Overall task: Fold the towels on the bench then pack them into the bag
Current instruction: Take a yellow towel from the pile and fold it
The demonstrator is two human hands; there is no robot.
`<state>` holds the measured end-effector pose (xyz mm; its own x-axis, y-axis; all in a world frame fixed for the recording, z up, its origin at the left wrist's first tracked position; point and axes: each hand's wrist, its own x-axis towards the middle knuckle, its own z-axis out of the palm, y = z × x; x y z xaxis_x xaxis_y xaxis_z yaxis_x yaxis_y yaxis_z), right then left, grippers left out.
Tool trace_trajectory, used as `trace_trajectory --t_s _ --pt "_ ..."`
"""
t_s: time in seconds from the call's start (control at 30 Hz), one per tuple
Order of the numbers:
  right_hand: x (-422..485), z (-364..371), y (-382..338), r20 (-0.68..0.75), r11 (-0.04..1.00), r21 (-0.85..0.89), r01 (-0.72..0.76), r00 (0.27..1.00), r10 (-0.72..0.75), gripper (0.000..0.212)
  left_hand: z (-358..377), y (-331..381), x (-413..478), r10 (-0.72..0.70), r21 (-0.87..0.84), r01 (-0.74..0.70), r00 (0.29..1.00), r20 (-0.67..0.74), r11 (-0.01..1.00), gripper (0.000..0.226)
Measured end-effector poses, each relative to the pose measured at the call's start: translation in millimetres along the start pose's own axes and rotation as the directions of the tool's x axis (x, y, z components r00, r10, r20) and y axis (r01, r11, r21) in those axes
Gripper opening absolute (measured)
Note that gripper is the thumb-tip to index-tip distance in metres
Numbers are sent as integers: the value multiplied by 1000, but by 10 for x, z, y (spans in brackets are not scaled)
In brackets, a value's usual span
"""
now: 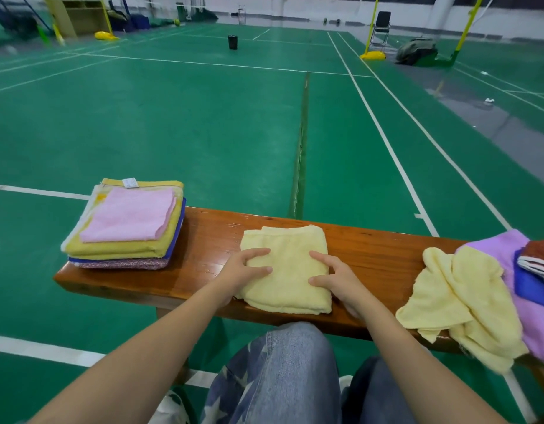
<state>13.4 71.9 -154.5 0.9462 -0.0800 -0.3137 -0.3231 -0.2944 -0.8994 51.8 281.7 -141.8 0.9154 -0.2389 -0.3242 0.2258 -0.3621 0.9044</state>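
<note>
Pale yellow terry cloth, folded into a near-square pad, is lying at the middle of the wooden bench [371, 255]: this is the folded towel [287, 270] now in hand. The left hand [244, 272] is resting flat on its left edge and the right hand [336, 278] on its right edge. Both hands are open, fingers spread and pressing down; neither is gripping the cloth.

Judged step: the person is flattening the fold before the towel is moved to the finished stack [127, 228], which is sitting at the bench's left end, pink towel uppermost. To do this well, the palms should be pressing outward from the centre to drive out air, and the near corners should be squared, since the lower left corner is showing a slight overhang of layers. The lift should then be taking both side edges together so that the layers are not sliding apart.

Orientation: the towel's long axis is running from the near edge of the bench toward the far edge, across the bench's length, and is only a little longer than the width. The rounded fold appears to be facing away, the looser edges toward the person.

An unfolded pile [479, 289] is waiting at the right end, well apart from the hands. No bag can be identified with confidence.
</note>
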Motion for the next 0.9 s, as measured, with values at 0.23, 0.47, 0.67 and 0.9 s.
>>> trace_trajectory --t_s 0.23,0.47,0.67,0.9 --pt "-119 2 -265 -8 995 -12 98 995 -98 63 -75 13 -77 63 -14 -64 997 -32 998 65" --pt "-102 211 -931 -1 962 7 273 962 -273 65 -690 326 -186 236 -71 -249 959 -158 966 69" --pt "214 771 -1754 46 905 84 417 906 -421 68 -1700 687 -260 339 -77 -377 891 -301 923 70" --pt "647 1690 -2402 104 870 249 427 881 -462 70 -2842 729 -322 317 -31 -356 866 -387 934 72"
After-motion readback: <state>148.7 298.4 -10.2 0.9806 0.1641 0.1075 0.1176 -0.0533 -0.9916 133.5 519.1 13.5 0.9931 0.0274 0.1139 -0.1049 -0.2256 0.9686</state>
